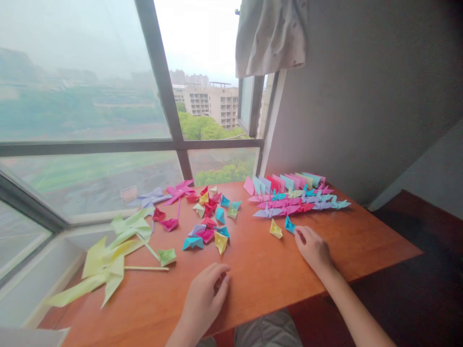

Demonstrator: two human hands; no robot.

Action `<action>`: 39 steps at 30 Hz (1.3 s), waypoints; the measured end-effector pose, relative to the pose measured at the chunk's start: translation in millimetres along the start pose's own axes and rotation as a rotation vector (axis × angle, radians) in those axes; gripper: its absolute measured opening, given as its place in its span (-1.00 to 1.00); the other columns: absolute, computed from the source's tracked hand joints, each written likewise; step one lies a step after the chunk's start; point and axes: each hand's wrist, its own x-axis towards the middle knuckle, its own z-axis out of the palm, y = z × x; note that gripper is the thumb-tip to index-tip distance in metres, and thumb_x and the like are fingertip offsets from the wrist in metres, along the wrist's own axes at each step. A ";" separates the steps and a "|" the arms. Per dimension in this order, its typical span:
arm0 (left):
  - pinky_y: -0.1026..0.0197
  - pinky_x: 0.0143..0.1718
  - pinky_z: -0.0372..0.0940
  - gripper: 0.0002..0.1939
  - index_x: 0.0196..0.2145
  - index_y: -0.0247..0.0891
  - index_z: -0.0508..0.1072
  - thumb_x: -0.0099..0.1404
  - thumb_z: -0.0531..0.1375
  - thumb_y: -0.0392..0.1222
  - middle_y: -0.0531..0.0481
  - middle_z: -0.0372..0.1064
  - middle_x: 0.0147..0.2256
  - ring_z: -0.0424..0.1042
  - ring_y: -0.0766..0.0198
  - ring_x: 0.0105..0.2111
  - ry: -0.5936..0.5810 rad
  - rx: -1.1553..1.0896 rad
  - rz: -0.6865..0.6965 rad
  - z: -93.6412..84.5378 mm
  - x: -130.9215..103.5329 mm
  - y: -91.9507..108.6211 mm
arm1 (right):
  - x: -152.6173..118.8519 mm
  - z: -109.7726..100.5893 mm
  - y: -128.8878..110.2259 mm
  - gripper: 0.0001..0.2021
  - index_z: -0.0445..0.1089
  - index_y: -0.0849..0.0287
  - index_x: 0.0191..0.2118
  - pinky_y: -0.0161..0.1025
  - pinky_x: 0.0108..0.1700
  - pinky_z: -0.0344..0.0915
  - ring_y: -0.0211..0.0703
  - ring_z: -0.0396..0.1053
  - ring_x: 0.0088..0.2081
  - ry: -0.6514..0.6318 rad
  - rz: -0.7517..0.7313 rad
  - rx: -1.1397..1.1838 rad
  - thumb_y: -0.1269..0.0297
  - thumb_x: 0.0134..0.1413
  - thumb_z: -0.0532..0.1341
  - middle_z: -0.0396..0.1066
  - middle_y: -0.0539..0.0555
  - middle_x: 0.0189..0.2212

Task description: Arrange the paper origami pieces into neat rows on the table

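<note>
My right hand (315,250) is at the right of the table, its thumb and fingers closed at the right corner of a small blue paper boat (289,225). Just left of that boat stands a yellow paper boat (276,229). My left hand (207,295) rests near the front edge, loosely curled with a gap between thumb and fingers and nothing visible in it. Beyond it lies a loose cluster of folded paper boats, with a yellow one (220,242) nearest. Rows of folded paper cranes (289,210) in pink, purple and blue stand behind my right hand.
Paper pinwheels on sticks lie at the left, among them a yellow one (104,265), a green one (133,226) and a pink one (178,191). A green paper boat (167,257) sits beside their sticks. Windows (173,144) border the wooden table (264,274); a grey wall (340,106) rises right.
</note>
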 end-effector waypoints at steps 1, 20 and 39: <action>0.23 -0.32 0.33 -0.81 -0.16 -0.19 0.47 0.37 0.08 -0.22 -0.05 0.47 -0.33 0.46 0.22 -0.39 0.002 0.003 0.001 0.0 0.0 0.2 | 0.0 -0.4 0.1 -0.78 0.43 0.17 -0.25 -0.28 -0.27 0.26 -0.16 0.43 -0.35 -0.009 -0.012 0.006 0.27 0.28 0.05 0.48 0.10 -0.37; 0.24 -0.33 0.33 -0.82 -0.17 -0.19 0.46 0.37 0.08 -0.20 -0.03 0.45 -0.36 0.46 0.22 -0.41 0.002 0.036 0.020 -0.8 2.2 3.6 | 1.3 -1.8 -1.8 -0.77 0.45 0.15 -0.23 -0.29 -0.25 0.28 -0.19 0.44 -0.34 -0.014 -0.046 0.026 0.28 0.30 0.05 0.48 0.09 -0.35; 0.25 -0.34 0.31 -0.82 -0.20 -0.19 0.47 0.38 0.08 -0.18 -0.02 0.44 -0.38 0.44 0.23 -0.42 -0.013 0.047 0.001 -2.5 4.4 8.1 | 0.7 3.0 2.4 -0.76 0.45 0.15 -0.23 -0.27 -0.23 0.28 -0.16 0.44 -0.34 -0.016 -0.040 0.045 0.26 0.32 0.04 0.48 0.10 -0.36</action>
